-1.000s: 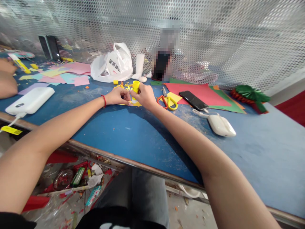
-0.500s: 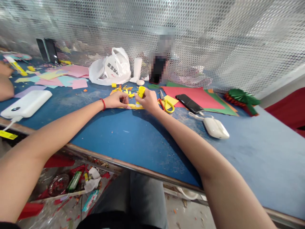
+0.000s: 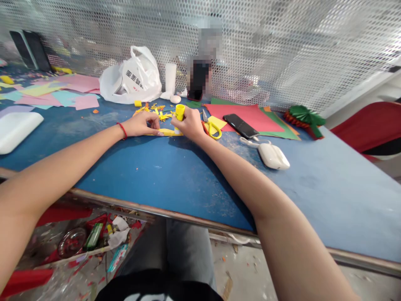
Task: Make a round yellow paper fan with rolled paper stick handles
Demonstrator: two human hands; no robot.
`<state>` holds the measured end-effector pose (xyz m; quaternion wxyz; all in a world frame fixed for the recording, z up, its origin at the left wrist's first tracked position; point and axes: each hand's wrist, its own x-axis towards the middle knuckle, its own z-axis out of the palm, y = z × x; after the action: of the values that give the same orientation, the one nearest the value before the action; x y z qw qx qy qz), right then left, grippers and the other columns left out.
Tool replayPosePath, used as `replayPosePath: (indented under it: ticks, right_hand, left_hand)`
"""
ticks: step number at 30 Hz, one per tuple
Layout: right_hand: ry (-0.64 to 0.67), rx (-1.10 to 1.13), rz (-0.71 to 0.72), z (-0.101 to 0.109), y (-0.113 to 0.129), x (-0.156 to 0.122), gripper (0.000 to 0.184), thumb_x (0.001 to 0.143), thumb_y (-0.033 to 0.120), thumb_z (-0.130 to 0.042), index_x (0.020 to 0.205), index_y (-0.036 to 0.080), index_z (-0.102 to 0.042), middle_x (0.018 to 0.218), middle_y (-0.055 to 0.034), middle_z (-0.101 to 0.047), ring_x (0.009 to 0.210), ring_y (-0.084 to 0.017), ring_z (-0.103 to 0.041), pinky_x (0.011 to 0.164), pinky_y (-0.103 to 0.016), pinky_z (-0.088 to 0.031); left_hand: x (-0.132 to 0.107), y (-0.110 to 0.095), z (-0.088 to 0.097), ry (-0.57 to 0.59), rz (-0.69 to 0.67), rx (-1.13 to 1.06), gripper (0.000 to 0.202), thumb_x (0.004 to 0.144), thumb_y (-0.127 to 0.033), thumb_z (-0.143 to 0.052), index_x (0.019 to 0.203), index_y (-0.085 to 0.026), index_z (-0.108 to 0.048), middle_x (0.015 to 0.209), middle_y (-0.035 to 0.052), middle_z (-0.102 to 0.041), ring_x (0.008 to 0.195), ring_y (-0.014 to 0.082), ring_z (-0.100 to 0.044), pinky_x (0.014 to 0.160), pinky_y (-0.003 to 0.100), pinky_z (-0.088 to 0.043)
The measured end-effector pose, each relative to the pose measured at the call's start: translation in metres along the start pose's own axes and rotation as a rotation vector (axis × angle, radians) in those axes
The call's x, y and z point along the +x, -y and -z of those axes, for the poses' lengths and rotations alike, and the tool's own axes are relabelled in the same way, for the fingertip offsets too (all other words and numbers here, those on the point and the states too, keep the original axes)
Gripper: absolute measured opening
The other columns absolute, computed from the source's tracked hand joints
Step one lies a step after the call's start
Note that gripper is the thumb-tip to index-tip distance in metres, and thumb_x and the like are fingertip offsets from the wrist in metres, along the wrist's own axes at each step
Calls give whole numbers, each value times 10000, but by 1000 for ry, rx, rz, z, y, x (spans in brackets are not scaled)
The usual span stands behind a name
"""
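My right hand (image 3: 191, 124) is wrapped round a yellow glue stick (image 3: 179, 112), held upright with its lower end on a yellow paper strip (image 3: 168, 132). The strip lies flat on the blue table. At the strip's left part, my left hand (image 3: 144, 123) is closed, its fingertips pressing on the paper. Just behind the hands are yellow and orange paper scraps (image 3: 163, 115) and a small yellow cap (image 3: 138, 103). Scissors with yellow and red handles (image 3: 213, 128) lie beside my right hand, partly over a yellow paper square (image 3: 218, 122).
A white plastic bag (image 3: 131, 79), a white cylinder (image 3: 170, 78) and a propped phone (image 3: 199, 79) stand along the perforated metal screen. To the right are a black phone (image 3: 240, 126), red paper (image 3: 250, 116), a white case (image 3: 273, 156) and a green paper fan (image 3: 304, 118). Pastel sheets (image 3: 78, 83) lie left.
The camera view has turned slightly right and down, so things appear shifted left and up. The glue stick stays in my right hand on the strip, with my left hand still on the paper.
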<state>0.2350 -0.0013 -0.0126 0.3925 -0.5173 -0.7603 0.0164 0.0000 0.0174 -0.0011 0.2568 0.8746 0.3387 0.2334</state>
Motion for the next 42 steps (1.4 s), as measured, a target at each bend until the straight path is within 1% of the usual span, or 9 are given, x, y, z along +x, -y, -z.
replayPosePath:
  ticks: [7,14,19,23,26,29,32,36,42]
  right_hand:
    - [4,-51,-7,5,-7,-1,225,883,267,-687,755,223,-508,708,26,-435,696,-146,-395,731,-325,-365]
    - [-26,-74,-42,6,-11,-1,207,895,275,-692,771,226,-533,704,23,-455,700,-161,-445,727,-323,-369]
    - [-102,3,-123,7,-15,2,255,924,229,-653,731,227,-487,682,33,-446,687,-150,-466,695,-319,-331]
    - [-227,96,-212,6,-25,7,245,953,232,-609,741,228,-486,688,35,-445,705,-155,-494,704,-311,-358]
    - [-280,189,-208,3,-25,8,255,1001,275,-572,766,230,-482,699,32,-454,723,-155,-504,702,-301,-375]
    - [-154,193,-130,1,-16,5,314,990,254,-629,743,234,-436,701,38,-480,709,-140,-497,690,-301,-353]
    - [-21,140,-77,2,-6,2,384,983,258,-688,731,238,-399,697,43,-496,695,-130,-484,688,-309,-330]
    - [49,116,-47,4,1,1,403,1025,331,-681,751,237,-401,707,40,-502,694,-127,-474,694,-310,-327]
    - [69,142,-40,0,7,3,388,1041,305,-672,764,233,-410,716,35,-508,702,-130,-476,700,-309,-323]
  left_hand:
    - [1,1,1,-12,31,47,455,696,-693,-856,725,-273,-683,728,-21,-693,741,189,-522,716,365,-444]
    - [0,3,2,-17,13,52,385,672,-656,-852,703,-310,-685,724,-16,-695,733,223,-541,722,429,-451]
    - [0,5,2,-18,25,56,446,709,-681,-867,737,-271,-694,731,-13,-698,747,197,-537,716,364,-448]
    - [0,5,1,-15,-5,54,439,716,-691,-873,730,-293,-688,737,-29,-704,750,199,-553,718,371,-449]
    - [1,5,1,-3,-3,33,454,697,-708,-876,725,-300,-680,740,-27,-700,740,200,-569,707,379,-454]
    - [1,4,0,-9,3,34,503,688,-740,-873,714,-278,-675,737,-7,-705,732,196,-574,703,379,-458]
    - [0,4,0,-25,-11,42,468,712,-695,-870,715,-271,-673,741,0,-716,730,190,-570,687,371,-457]
    - [-1,5,0,-13,-36,25,303,744,-574,-851,724,-328,-675,736,-26,-725,719,201,-575,664,380,-455]
    - [0,10,-1,-32,-21,-12,380,694,-600,-885,719,-278,-684,711,-7,-719,693,197,-571,684,385,-484]
